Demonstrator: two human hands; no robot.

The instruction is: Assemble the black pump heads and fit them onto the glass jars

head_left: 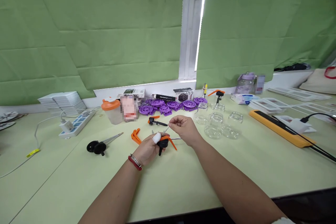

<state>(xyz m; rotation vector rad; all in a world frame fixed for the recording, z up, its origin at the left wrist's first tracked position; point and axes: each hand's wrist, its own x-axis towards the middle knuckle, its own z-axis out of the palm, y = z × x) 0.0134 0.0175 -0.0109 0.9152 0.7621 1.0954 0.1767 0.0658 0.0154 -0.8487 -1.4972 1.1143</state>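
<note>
My left hand (147, 151), with white wrapping on its thumb, is closed around a black pump-like part (163, 143) fitted with an orange lever (172, 143). Above it, my right hand (186, 130) pinches a thin metal rod (165, 130) whose lower end meets the held part. Another metal rod (177, 139) sticks out to the right of that part. Loose orange levers (135, 136) lie just left of my hands. Behind them rests a similar black piece (157, 122) with orange on it. Two black discs with metal rods (97, 147) lie farther left.
Several glass jars (213, 129) stand right of my hands, with another orange-levered black part (219, 94) behind. Purple openwork pieces (165, 106) are heaped at the back. An orange-lidded cup (111, 110) and power strip (77, 125) stand left; a yellow-orange bar (280, 128) lies right.
</note>
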